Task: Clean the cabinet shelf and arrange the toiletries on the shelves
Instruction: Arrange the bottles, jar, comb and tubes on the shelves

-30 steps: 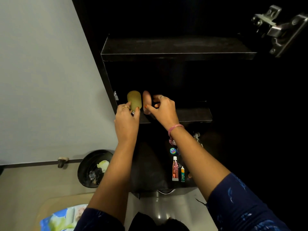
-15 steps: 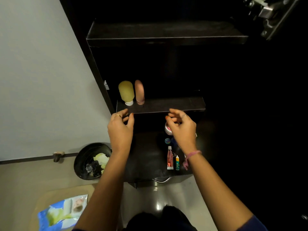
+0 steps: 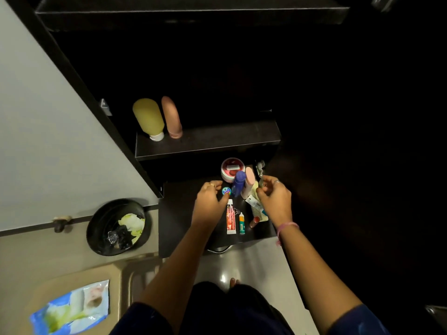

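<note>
Yellow bottle (image 3: pixel 148 118) and pink tube (image 3: pixel 171 116) stand together on the shelf (image 3: pixel 217 141), while left hand (image 3: pixel 209 201) and right hand (image 3: pixel 274 198) hover loose-fingered, grasping nothing, over the toiletries below.

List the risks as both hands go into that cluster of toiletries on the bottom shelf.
1. The upright blue bottle and pale pink bottle stand packed together between the left hand and right hand; a nudge may topple them.
2. The yellow tube and pink tube stand cap-down near the middle shelf's front edge, so a bump could tip them off.
</note>
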